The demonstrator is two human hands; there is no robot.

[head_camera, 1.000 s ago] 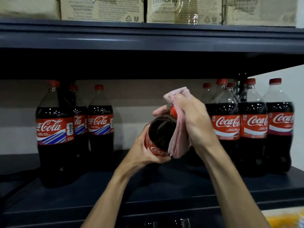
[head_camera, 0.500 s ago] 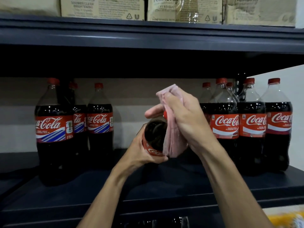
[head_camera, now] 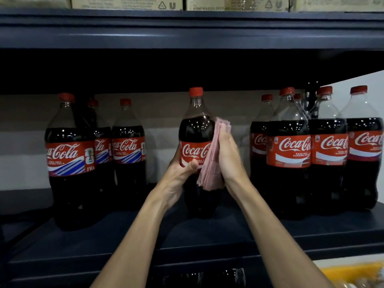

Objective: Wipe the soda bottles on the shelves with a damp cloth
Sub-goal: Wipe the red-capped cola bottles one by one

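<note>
As the Coca-Cola bottle (head_camera: 196, 129) was held upright over the middle of the dark blue shelf (head_camera: 207, 235), we saw the left hand (head_camera: 178, 175) wrapped round its red label from the left, thumb across the front. The right hand (head_camera: 227, 154) held a folded pink cloth (head_camera: 212, 169) flat against the bottle's right side, fingertips curled over the cloth's top edge. Three more bottles (head_camera: 70, 159) stood well apart to the left, a tighter cluster (head_camera: 288, 150) to the right. Cardboard cartons (head_camera: 126, 3) lined the shelf above. Whether the held bottle's base touched the board, we could not tell.
</note>
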